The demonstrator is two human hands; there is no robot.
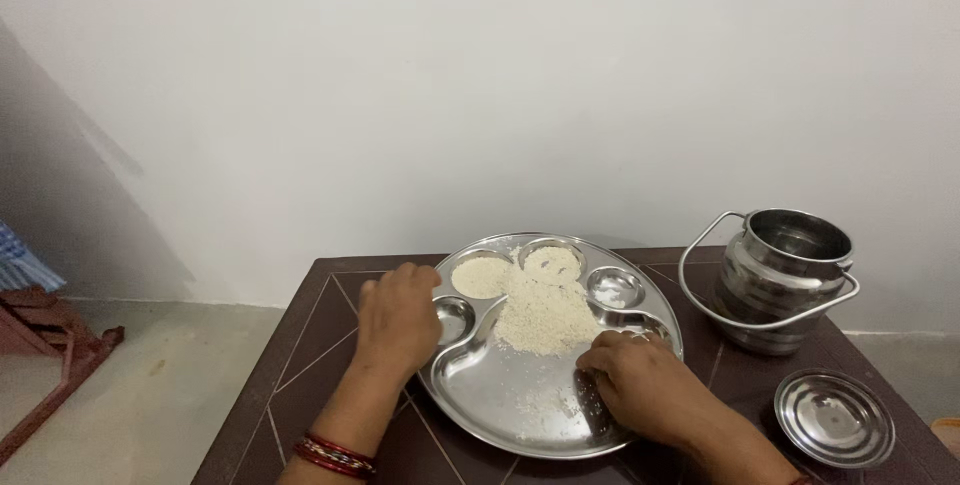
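A round steel compartment plate (pixel 500 400) lies on a dark brown table (pixel 310 355). Pale grain (pixel 543 315) is heaped in its middle and fills two of the small wells at the far side. My left hand (pixel 398 320) grips the plate's left rim, with red bangles on that wrist. My right hand (pixel 645 380) rests inside the plate at its right, fingers curled down next to the grain heap. Whether it holds any grain is hidden.
A steel can with a wire handle (pixel 785 275) stands open at the table's right back. Its round lid (pixel 833 417) lies flat near the right front. A white wall is close behind the table. A reddish wooden frame (pixel 50 340) stands on the floor at left.
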